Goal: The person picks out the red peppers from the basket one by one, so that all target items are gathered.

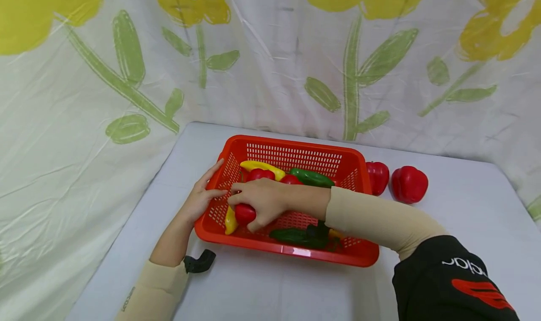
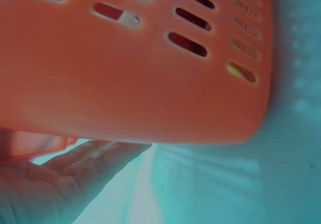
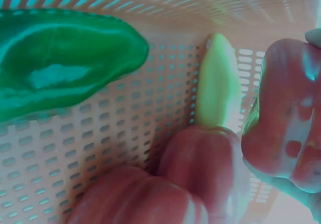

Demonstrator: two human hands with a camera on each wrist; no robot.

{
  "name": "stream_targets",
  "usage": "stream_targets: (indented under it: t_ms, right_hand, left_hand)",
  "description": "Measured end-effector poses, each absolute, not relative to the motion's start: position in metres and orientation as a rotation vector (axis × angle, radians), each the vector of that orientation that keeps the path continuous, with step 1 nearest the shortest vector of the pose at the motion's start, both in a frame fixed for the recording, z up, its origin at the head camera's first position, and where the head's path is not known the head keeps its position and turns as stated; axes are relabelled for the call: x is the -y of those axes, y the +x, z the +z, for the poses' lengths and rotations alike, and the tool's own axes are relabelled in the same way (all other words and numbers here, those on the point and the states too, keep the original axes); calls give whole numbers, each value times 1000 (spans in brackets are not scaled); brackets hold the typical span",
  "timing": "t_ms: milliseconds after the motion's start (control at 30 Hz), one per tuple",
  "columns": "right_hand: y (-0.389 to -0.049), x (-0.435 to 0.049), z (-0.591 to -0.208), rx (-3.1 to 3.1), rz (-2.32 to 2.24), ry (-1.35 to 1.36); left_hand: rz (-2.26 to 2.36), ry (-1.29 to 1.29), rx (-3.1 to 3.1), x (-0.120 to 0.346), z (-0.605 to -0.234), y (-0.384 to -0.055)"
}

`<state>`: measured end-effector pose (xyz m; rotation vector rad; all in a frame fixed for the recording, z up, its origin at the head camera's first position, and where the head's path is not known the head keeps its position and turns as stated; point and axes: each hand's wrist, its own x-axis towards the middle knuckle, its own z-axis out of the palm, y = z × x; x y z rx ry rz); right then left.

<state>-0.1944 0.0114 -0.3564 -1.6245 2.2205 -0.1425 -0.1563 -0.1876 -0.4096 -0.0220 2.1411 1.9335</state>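
Note:
My right hand (image 1: 264, 200) reaches into a red plastic basket (image 1: 296, 251) and grips a red bell pepper (image 1: 245, 214) near its left end. The right wrist view shows this held bell pepper (image 3: 286, 113) with fingertips at its edges. Two other red bell peppers (image 3: 135, 199) lie below it, beside a long yellow pepper (image 3: 218, 83) and a large green pepper (image 3: 65, 63). My left hand (image 1: 200, 199) holds the basket's left rim, thumb over the edge and fingers along the outside. In the left wrist view, its fingers (image 2: 95, 163) lie along the basket's outer side.
Two red bell peppers, one (image 1: 409, 184) in full view and one (image 1: 377, 176) partly behind the rim, sit right of the basket. A long green vegetable (image 1: 291, 236) lies at the basket's front. A flower-printed cloth (image 1: 270, 77) hangs behind the white table (image 1: 270, 293).

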Motion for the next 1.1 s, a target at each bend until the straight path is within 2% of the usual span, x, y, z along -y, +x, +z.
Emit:
stream_targets:
  t_ms: [300,633,1100]
  right_hand:
    - [-191,-21,-347,-2280,-273,-1596]
    - [-187,-41,-339,-2359,-606,-1335]
    - [-182,-66,-331,-2357,-772,-1207]
  left_hand:
    - [1930,-38,-2145,188,-411,-157]
    - [1917,-71,-2160,187,-410,-157]
    - [1926,-54,-2177,186,-411,-158]
